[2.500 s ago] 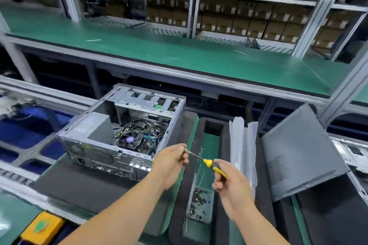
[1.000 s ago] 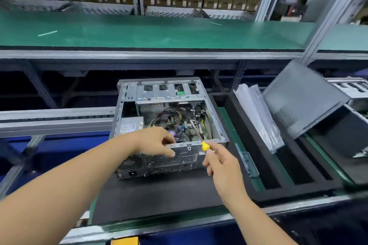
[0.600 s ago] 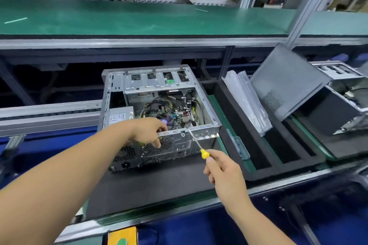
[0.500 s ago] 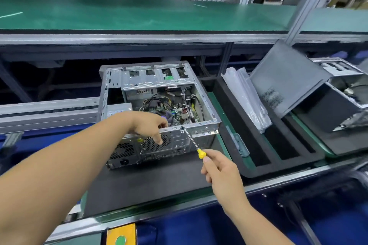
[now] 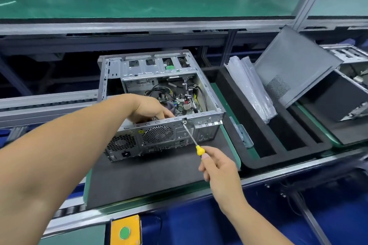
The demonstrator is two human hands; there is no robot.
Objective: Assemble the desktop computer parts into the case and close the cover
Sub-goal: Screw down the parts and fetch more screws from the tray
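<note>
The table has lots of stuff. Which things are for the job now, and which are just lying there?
For the job: case, screwdriver, right hand, left hand, cover.

Just lying there: plastic bags, foam tray, green button.

The screwdriver [image 5: 190, 135], earlier held in the air between both hands away from the computer case [image 5: 159, 105], now has its tip at a screw on the case's near top edge. The left hand [image 5: 151, 110] has gone from the screwdriver tip into the case, behind that edge. The right hand [image 5: 217, 167] still grips the yellow handle.
</note>
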